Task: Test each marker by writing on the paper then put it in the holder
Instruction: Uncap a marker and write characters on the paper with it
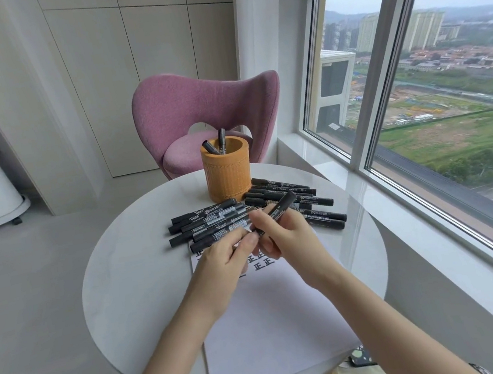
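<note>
Centre: right hand [294, 237] fingers grip black plastic marker [277, 211]; left hand [221, 261] pinches its lower end (uncapping, probably). Next: test stroke on white paper sheet [273, 311].

Black markers [212, 220] with white print; orange ribbed holder [228, 173]; white paper [269, 327]; pink chair [193, 98]; white table [131, 284].

the left side of the round bench [125, 285] lies bare, an open way in. the paper [275, 326] covers the near middle, flat. past its far edge the left heap [209, 224] and the right heap [305, 200] of markers bar a low reach to the holder [228, 173]. the holder's mouth is free on its right half, with two standing markers [221, 139] on the left. the left grip [227, 257] and right grip [291, 237] hold one marker [274, 213] above the space between the heaps. the chair [194, 105] stands close behind the holder, the window sill [314, 157] near on the right.
</note>
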`<state>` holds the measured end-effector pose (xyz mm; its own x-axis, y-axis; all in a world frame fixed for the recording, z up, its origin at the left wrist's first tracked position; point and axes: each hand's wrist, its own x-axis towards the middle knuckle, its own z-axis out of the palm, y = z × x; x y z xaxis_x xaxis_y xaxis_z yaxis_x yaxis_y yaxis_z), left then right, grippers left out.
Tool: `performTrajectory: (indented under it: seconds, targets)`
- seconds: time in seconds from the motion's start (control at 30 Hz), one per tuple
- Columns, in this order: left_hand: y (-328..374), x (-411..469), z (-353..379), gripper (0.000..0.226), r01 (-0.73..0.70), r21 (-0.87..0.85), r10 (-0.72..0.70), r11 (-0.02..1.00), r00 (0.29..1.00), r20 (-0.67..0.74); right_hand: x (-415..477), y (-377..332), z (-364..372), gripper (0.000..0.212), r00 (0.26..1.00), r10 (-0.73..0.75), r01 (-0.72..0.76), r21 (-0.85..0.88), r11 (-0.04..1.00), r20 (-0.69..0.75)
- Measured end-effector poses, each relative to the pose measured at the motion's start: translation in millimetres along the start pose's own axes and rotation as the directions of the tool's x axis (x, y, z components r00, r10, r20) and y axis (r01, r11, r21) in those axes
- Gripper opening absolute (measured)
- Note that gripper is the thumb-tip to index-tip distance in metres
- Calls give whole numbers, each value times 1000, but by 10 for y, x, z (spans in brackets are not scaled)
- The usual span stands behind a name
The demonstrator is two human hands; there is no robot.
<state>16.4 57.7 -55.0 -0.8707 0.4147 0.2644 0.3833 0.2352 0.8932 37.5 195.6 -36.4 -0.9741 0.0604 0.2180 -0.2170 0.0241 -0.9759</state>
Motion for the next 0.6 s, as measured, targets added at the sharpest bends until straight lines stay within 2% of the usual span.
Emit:
performTrajectory:
  seconds: [0.13,0.2,0.33,0.43,0.5,0.6]
  targets:
    - [3,-8,-13,28,33,-154,-27,987,999,43,-26,-28,-21,25,1000,-16,15,16,1000,15]
    - [-10,-13,-6,24,32,-141,-26,989,999,48,-37,-19,-25,24,1000,12,-11,60,998,-19]
    - [-7,-50,-13,31,32,-112,-28,993,999,41,-46,-22,-97,40,999,31,-27,120,992,-34]
    - [-73,-69,-63,25,61,-122,-66,991,997,-31,-19,-27,-243,49,992,71,-51,177,983,-109]
    - [-122,-82,-90,23,64,-138,-74,988,995,-70,-5,17,-337,41,976,132,-94,209,973,-175]
    - [-158,-114,-105,14,40,-78,-46,996,995,-87,-17,63,-380,8,948,208,-169,171,971,-240]
